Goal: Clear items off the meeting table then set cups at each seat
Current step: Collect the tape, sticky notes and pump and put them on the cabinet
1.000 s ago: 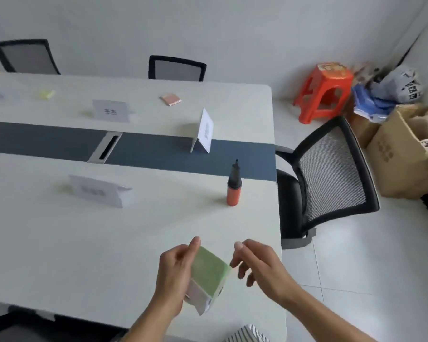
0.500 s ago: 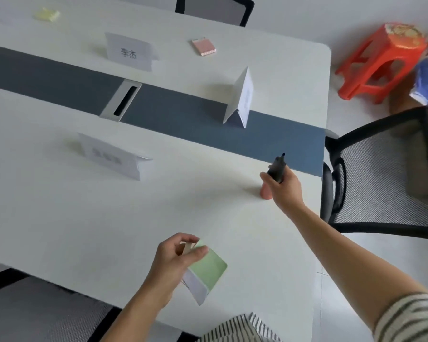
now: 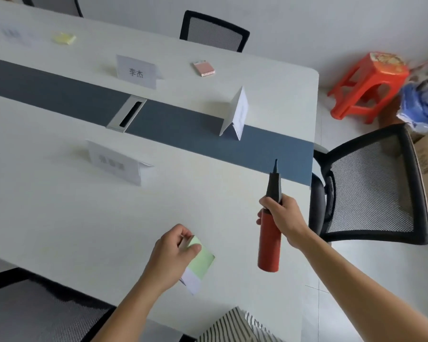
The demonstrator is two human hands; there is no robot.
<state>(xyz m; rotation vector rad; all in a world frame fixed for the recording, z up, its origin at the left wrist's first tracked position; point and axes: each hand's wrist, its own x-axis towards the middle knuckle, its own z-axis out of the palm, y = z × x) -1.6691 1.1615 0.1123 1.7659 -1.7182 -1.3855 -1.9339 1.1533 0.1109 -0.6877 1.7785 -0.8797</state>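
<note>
1. Red and black pump [image 3: 269, 233]: held clear of the table [image 3: 59, 206] at lower right of centre, black nozzle pointing up towards the blue strip [image 3: 183, 124], red barrel hanging below the fist. The right hand [image 3: 283, 218] is wrapped round it where black meets red; fingers curl over the left side, thumb behind.
2. Green-faced pad [image 3: 202, 261]: lower centre of the frame, tilted, its white lower edge towards the table's near edge. The left hand [image 3: 172, 255] pinches its upper left corner, thumb on the green face, fingers closed behind; most of the pad sticks out to the right of the fingertips.
3. White name card [image 3: 136, 71]: upright, upper centre, printed characters facing the camera, beyond the strip.
4. White tent card [image 3: 236, 114]: stands on the strip, right of centre, seen edge-on.
5. White near card [image 3: 116, 164]: left of centre, on the near side of the strip, print blurred.
6. Pink pad [image 3: 203, 69]: flat, upper centre right, near the far edge.
7. Yellow pad [image 3: 64, 38]: flat, upper left.
8. Grey cable slot [image 3: 126, 114]: set into the strip, centre left.
9. Black mesh chair [image 3: 371, 191]: at the table's right end.
10. Orange stool [image 3: 367, 82]: on the floor, upper right.
</note>
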